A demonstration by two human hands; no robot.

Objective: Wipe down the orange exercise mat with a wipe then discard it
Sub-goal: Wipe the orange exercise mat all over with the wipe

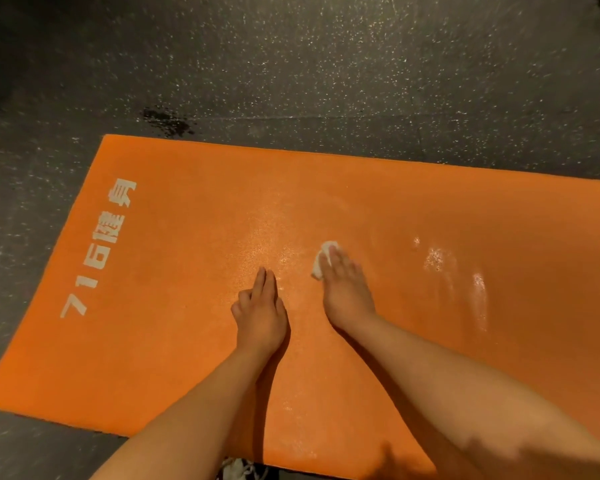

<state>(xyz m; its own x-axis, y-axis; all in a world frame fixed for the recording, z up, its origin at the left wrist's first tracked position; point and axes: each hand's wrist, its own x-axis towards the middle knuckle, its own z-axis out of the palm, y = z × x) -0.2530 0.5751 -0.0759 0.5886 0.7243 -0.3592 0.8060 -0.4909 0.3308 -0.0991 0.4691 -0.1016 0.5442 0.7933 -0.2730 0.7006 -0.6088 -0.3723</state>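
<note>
The orange exercise mat (160, 306) lies flat on the floor, with white lettering near its left end. My right hand (345, 287) presses a small white wipe (323, 259) onto the middle of the mat with straight fingers; most of the wipe is hidden under them. My left hand (260, 313) rests flat on the mat just left of it, fingers straight, holding nothing. Wet shiny streaks (478, 289) show on the mat to the right of the wipe.
Dark speckled rubber floor (326, 64) surrounds the mat. A dark wet patch (167, 121) marks the floor just beyond the mat's far edge. A white shoe (238, 471) shows at the mat's near edge, bottom centre.
</note>
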